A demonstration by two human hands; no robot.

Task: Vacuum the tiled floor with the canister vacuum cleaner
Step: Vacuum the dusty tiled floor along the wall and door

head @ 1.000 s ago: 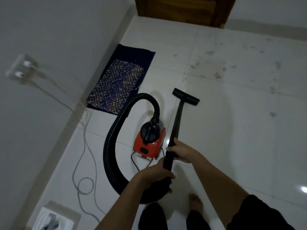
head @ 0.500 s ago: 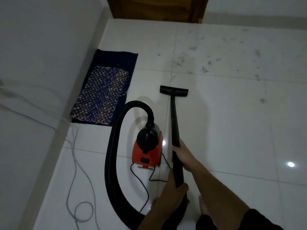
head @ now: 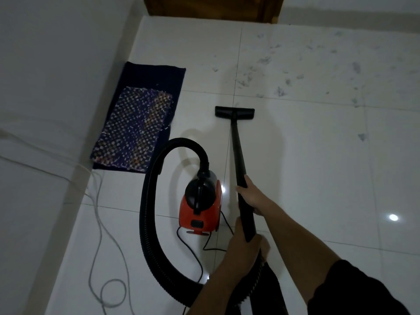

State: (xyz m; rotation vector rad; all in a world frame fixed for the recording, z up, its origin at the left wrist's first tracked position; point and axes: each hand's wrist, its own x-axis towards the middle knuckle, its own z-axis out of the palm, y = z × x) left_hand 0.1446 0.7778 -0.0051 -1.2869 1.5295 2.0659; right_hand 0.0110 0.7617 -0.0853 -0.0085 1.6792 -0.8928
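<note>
Here, floor [head: 318, 178]: glossy pale square tiles, grey fluff [head: 280, 90] scattered beyond the nozzle [head: 234, 113].
Wand [head: 238, 151]: rigid black tube.
Left grip [head: 243, 248], right grip [head: 252, 196]: curled round wand.

Your right grip [head: 251, 196] curls round the black wand [head: 238, 151] partway along. Your left grip [head: 243, 246] holds the wand's near end, where the ribbed hose [head: 147, 201] joins it. The wand runs straight away from you to the floor nozzle [head: 234, 113], which lies flat on the tiled floor [head: 318, 169]. Grey debris [head: 264, 61] is scattered on the tiles just beyond the nozzle.

The red canister vacuum [head: 202, 217] stands just left of the wand, and its hose loops up, out to the left and back to your grips. A thin black cord [head: 214, 249] trails from the canister's near end. A dark patterned rug [head: 136, 130] lies along the wall, and a white cable [head: 97, 223] snakes over the floor near it.
</note>
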